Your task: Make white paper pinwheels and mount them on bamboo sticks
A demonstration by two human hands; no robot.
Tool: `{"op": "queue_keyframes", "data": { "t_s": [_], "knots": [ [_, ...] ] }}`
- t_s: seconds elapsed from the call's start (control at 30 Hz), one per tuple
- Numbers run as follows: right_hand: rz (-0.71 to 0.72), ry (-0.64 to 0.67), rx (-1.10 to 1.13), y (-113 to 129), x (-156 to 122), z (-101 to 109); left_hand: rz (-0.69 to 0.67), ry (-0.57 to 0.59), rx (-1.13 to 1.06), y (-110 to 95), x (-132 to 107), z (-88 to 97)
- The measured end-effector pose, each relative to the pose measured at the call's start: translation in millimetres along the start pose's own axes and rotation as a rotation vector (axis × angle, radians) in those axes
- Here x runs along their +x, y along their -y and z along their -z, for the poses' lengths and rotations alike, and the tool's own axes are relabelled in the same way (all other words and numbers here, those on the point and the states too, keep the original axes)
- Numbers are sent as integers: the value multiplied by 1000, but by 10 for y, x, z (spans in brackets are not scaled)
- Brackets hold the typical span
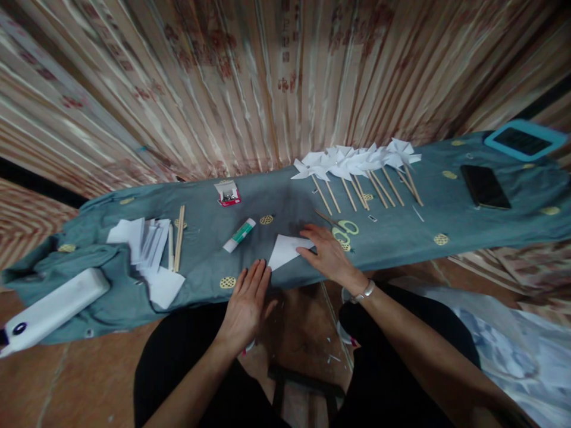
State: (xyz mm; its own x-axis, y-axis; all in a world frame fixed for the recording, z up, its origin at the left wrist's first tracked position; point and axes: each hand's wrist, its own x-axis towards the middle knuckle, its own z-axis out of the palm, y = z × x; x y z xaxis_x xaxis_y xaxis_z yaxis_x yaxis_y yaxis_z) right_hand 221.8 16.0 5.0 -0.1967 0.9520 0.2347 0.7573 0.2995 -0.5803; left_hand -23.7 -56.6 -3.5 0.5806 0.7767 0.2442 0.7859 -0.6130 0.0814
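Observation:
A folded white piece of paper [285,252] lies on the cloth-covered table in front of me. My left hand [248,296] lies flat at the table's front edge, its fingertips at the paper's left corner. Over the paper's right tip is my right hand [331,254], thumb and fingers apart; whether they press on it is hard to tell. Just beyond that hand are scissors with light green handles [348,227]. A green and white glue stick [239,235] lies left of the paper. Behind it stands an opened small red and white box [229,194] with small metal pieces inside.
Several white paper pinwheels [341,161] on wooden sticks lie in a row at the back. Paper pieces [154,246] and wooden sticks [179,239] are at left, near a long white device [57,310]. A dark phone [485,186] and a blue-framed tablet [524,140] are at right.

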Motion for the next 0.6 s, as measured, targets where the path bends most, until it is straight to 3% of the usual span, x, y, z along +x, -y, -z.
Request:
{"op": "queue_keyframes", "data": {
  "t_s": [0.4, 0.6],
  "knots": [
    [-20, 7, 6, 13, -15, 49, 46, 16, -78, 19, 6, 23],
    [-154, -51, 299, -69, 6, 5, 70, 21, -110, 20, 22, 33]
  ]
}}
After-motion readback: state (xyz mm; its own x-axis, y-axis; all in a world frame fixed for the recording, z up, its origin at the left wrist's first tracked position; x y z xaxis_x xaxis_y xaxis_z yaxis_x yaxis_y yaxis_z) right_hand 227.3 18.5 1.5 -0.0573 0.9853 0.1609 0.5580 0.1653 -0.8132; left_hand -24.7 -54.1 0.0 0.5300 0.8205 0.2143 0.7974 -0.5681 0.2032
